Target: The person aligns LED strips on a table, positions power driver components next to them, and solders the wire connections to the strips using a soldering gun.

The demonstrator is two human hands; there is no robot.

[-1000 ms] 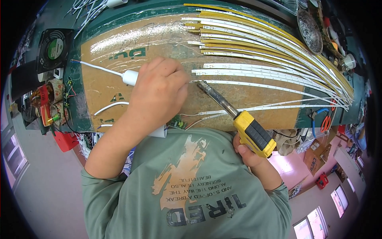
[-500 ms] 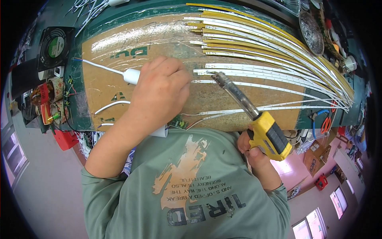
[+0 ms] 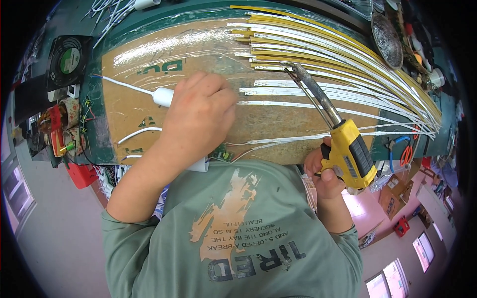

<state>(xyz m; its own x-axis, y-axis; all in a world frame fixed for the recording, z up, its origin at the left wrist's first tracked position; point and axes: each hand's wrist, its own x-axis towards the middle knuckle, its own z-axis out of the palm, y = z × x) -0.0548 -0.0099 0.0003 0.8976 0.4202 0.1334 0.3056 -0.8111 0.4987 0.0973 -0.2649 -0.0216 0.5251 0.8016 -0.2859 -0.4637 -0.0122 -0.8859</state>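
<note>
My left hand is closed, fingers pointing down onto a brown cardboard sheet. A white tube with a white cable runs in under its far left side, and an LED strip ends at its right side. What the fingertips pinch is hidden. My right hand grips a yellow soldering gun by its handle. Its long dark metal tip points up and left, over the LED strips. Near my left wrist lies a small green circuit board with thin wires.
Several white and yellow LED strips fan across the right of the bench. A black fan stands at the left. At the right lie blue-handled pliers and orange scissors. More white cables lie at the far left.
The soldering gun in my right hand has moved right, its tip swinging up and away from the nearer strips. My left hand has stayed almost still.
</note>
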